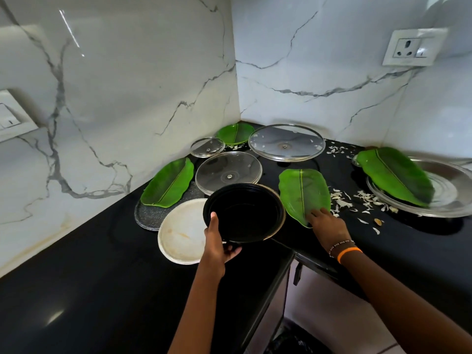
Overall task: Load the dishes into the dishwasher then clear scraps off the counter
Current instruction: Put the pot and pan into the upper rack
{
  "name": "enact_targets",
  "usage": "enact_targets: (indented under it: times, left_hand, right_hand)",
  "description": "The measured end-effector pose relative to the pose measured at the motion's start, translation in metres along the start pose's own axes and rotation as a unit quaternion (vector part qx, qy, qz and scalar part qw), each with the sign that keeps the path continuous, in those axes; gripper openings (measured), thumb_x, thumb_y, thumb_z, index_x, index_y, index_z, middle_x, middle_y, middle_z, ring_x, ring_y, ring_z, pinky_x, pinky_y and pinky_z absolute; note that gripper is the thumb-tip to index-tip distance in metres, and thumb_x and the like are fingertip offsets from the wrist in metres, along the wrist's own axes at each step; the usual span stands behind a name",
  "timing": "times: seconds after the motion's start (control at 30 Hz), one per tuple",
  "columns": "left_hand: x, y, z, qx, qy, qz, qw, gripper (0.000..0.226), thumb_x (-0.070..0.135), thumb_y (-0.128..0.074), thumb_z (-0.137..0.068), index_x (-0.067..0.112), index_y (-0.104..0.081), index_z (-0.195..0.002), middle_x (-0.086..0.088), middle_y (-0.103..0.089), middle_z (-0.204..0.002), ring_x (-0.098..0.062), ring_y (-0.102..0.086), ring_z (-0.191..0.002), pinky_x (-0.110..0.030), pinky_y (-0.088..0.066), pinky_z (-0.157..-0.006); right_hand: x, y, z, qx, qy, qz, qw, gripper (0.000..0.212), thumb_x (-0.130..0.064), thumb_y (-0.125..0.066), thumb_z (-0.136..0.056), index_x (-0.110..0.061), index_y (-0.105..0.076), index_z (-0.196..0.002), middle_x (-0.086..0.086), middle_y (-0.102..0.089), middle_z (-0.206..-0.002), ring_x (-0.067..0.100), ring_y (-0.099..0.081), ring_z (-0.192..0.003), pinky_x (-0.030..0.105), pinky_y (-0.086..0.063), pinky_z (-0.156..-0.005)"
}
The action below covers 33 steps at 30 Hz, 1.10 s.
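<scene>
Black plates (244, 213): your left hand (217, 241) grips their rim.
Leaf plate (304, 194): your right hand (325, 223) rests on it, fingers flat.
Scraps (357, 200): at 3 o'clock of it.
Glass lid (228, 172): 12 o'clock behind the stack.

Bare forearms, no sleeves; orange band (349, 253) and beaded bracelet (341, 245) worn at right wrist.

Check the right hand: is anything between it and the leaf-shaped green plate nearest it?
Nothing visible. The right hand already has its fingertips on the near end of the leaf-shaped green plate. The scraps lie beside it, to its right, not in the way.
</scene>
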State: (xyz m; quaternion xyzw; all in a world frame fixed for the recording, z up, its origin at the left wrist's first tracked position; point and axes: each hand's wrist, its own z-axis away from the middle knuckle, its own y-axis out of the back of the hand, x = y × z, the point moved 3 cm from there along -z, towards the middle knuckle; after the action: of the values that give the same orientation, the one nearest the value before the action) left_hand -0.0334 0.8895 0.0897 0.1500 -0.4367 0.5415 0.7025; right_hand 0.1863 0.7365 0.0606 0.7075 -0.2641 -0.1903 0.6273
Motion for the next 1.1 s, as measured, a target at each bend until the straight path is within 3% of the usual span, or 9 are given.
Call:
enact_targets:
  times: [0.13, 0.4, 0.47, 0.57, 0.67, 0.8, 0.9, 0.97, 1.1]
  left_hand:
    - [-0.009, -0.026, 0.002, -0.024, 0.018, -0.013, 0.999, 0.062, 0.062, -0.038, -0.089, 0.021, -0.036, -0.135, -0.013, -0.044, -0.134, -0.030, -0.052, -0.102, -0.033, -0.050, -0.056]
    - [-0.027, -0.085, 0.008, -0.060, 0.018, -0.026, 0.998, 0.058, 0.059, -0.038, -0.090, 0.024, -0.037, -0.137, -0.014, -0.045, -0.135, -0.027, -0.052, -0.095, -0.035, -0.049, -0.059]
    - [-0.032, -0.103, 0.009, -0.058, 0.019, -0.031, 0.998, 0.055, 0.058, -0.038, -0.091, 0.025, -0.038, -0.135, -0.015, -0.044, -0.135, -0.029, -0.050, -0.099, -0.037, -0.049, -0.063]
    - [-0.039, -0.133, 0.009, -0.072, 0.022, -0.045, 0.996, 0.054, 0.056, -0.037, -0.092, 0.023, -0.039, -0.135, -0.015, -0.044, -0.137, -0.031, -0.049, -0.105, -0.041, -0.048, -0.073]
    - [-0.049, -0.168, 0.006, -0.096, 0.024, -0.059, 0.993, 0.054, 0.055, -0.038, -0.092, 0.021, -0.039, -0.135, -0.013, -0.045, -0.136, -0.028, -0.053, -0.096, -0.040, -0.049, -0.067]
    - [-0.069, -0.216, 0.007, -0.146, 0.029, -0.120, 0.982, 0.054, 0.058, -0.038, -0.091, 0.021, -0.043, -0.131, -0.009, -0.052, -0.123, -0.024, -0.056, -0.086, -0.036, -0.052, -0.052]
    - [-0.087, -0.255, 0.016, -0.181, 0.050, -0.177, 0.966, 0.051, 0.063, -0.032, -0.090, 0.021, -0.050, -0.112, -0.006, -0.057, -0.089, -0.020, -0.050, -0.073, -0.036, -0.047, -0.058]
    - [-0.098, -0.282, 0.027, -0.213, 0.051, -0.205, 0.954, 0.054, 0.065, -0.027, -0.089, 0.021, -0.053, -0.108, -0.006, -0.058, -0.081, -0.020, -0.048, -0.065, -0.035, -0.048, -0.062]
    - [-0.116, -0.319, 0.038, -0.253, 0.053, -0.227, 0.939, 0.073, 0.071, -0.014, -0.086, 0.020, -0.058, -0.113, -0.015, -0.060, -0.092, -0.035, -0.054, -0.081, -0.046, -0.048, -0.080]
  right_hand:
    - [0.029, 0.004, 0.011, 0.022, -0.001, 0.015, 1.000, 0.035, 0.002, -0.085, -0.046, -0.012, -0.065, -0.071, 0.005, -0.060, -0.070, 0.026, -0.064, -0.064, 0.029, -0.042, -0.028]
    - [0.066, 0.012, 0.030, 0.042, 0.003, 0.014, 0.999, 0.038, -0.007, -0.090, -0.034, -0.014, -0.066, -0.063, 0.001, -0.059, -0.062, 0.019, -0.064, -0.057, 0.019, -0.031, -0.026]
    - [0.075, 0.014, 0.032, 0.055, 0.007, 0.020, 0.998, 0.028, -0.006, -0.084, -0.051, -0.011, -0.066, -0.072, 0.006, -0.062, -0.072, 0.024, -0.066, -0.070, 0.026, -0.043, -0.036]
    - [0.097, 0.008, 0.033, -0.007, -0.011, -0.076, 0.997, 0.025, -0.008, -0.052, -0.087, -0.016, -0.061, -0.109, 0.005, -0.056, -0.115, 0.026, -0.053, -0.111, 0.040, -0.051, -0.076]
    - [0.127, 0.012, 0.042, 0.051, -0.048, -0.210, 0.975, 0.034, 0.000, -0.050, -0.081, -0.015, -0.063, -0.109, 0.007, -0.059, -0.114, 0.029, -0.054, -0.110, 0.034, -0.047, -0.084]
    - [0.174, 0.022, 0.069, 0.205, -0.191, -0.422, 0.862, 0.043, 0.012, -0.053, -0.078, -0.006, -0.057, -0.117, 0.013, -0.060, -0.115, 0.029, -0.061, -0.099, 0.026, -0.045, -0.090]
    - [0.195, 0.031, 0.093, 0.203, -0.175, -0.399, 0.877, 0.078, 0.011, -0.059, -0.072, -0.018, -0.034, -0.140, 0.004, -0.030, -0.145, 0.015, -0.045, -0.124, 0.024, -0.041, -0.098]
    - [0.213, 0.031, 0.109, 0.217, -0.138, -0.379, 0.889, 0.073, 0.010, -0.062, -0.070, -0.020, -0.043, -0.135, 0.002, -0.030, -0.146, 0.012, -0.034, -0.134, 0.018, -0.031, -0.107]
    - [0.258, 0.031, 0.147, 0.235, -0.151, -0.404, 0.871, 0.049, 0.015, -0.064, -0.068, -0.018, -0.066, -0.104, 0.002, -0.052, -0.128, 0.011, -0.049, -0.121, 0.017, -0.036, -0.105]
